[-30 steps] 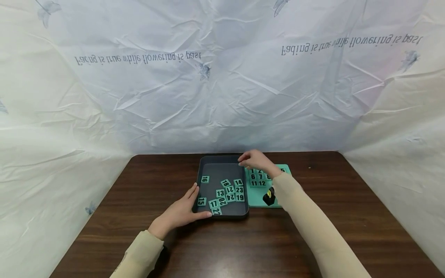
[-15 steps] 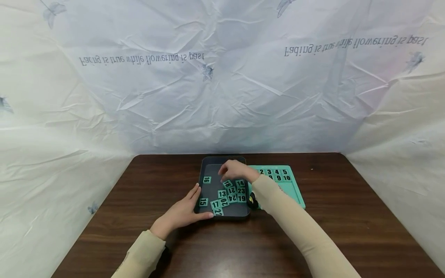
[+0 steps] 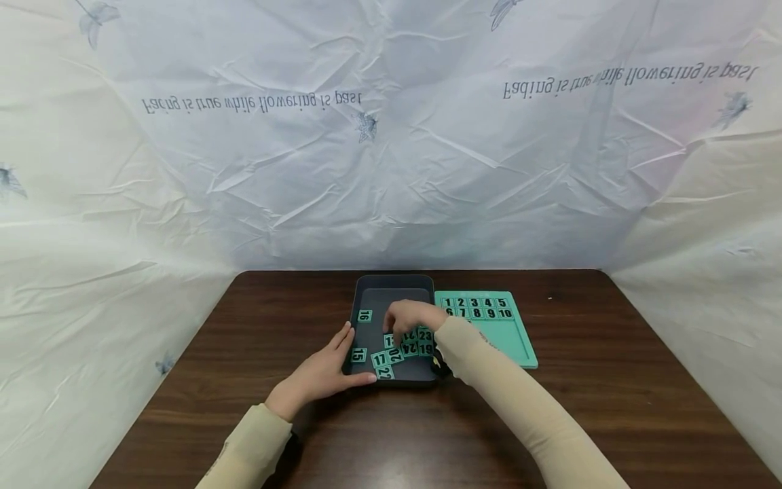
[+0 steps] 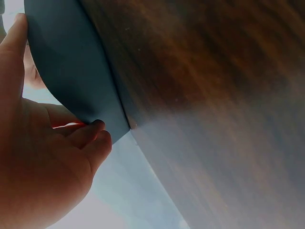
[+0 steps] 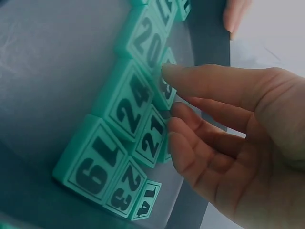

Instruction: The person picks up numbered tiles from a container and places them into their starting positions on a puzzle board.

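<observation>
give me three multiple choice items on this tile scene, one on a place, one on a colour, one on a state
1. Where does the green board lie relative to the dark tray?
A. inside it
B. beside it, on the side of the right hand
C. on the side of the left hand

2. What colour are the numbered tiles?
A. red with white digits
B. yellow with blue digits
C. green with black digits

3. What is the left hand doing?
A. holding the tray's near corner
B. lifting a tile
C. resting flat on the board

Answers:
1 B, the head view shows the board against the tray's right wall.
2 C, the right wrist view shows tiles 19, 24 and 21 in green with black digits.
3 A, its thumb lies along the front wall and its fingers along the side wall.
</observation>
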